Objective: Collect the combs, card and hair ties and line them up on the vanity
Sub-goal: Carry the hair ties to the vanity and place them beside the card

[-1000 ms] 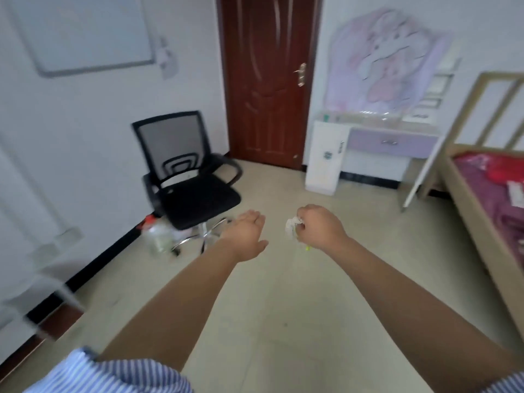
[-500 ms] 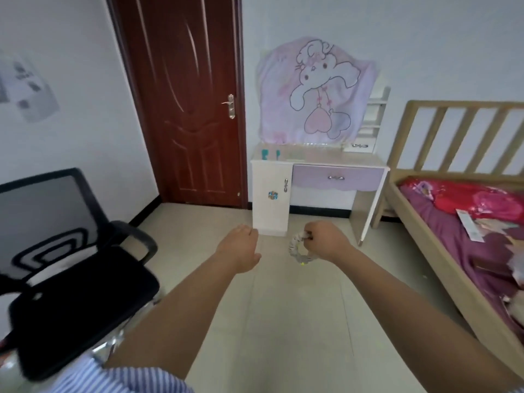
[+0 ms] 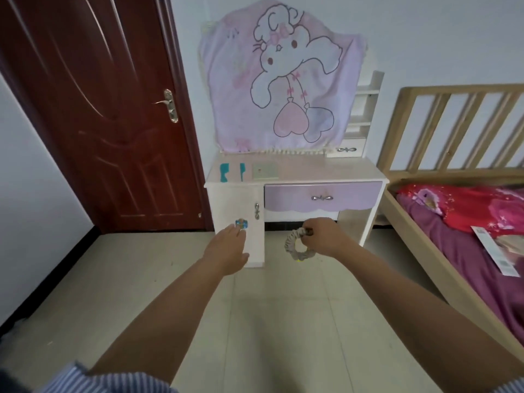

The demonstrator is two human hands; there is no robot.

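Beyond my right hand, which is pinching a grey ruffled fabric hair tie, two teal plastic combs and a pale square card are lying on the worktop; my left hand is hanging spread, holding nothing.

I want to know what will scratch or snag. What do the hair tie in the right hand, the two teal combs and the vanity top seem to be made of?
Hair tie: gathered grey fabric, matte; it looks soft and ruffled, a scrunchie.
Teal combs and: probably plastic, going by the flat, uniform colour; too small to confirm.
Vanity top: smooth pale pinkish board with a slight sheen, likely laminate or painted wood.
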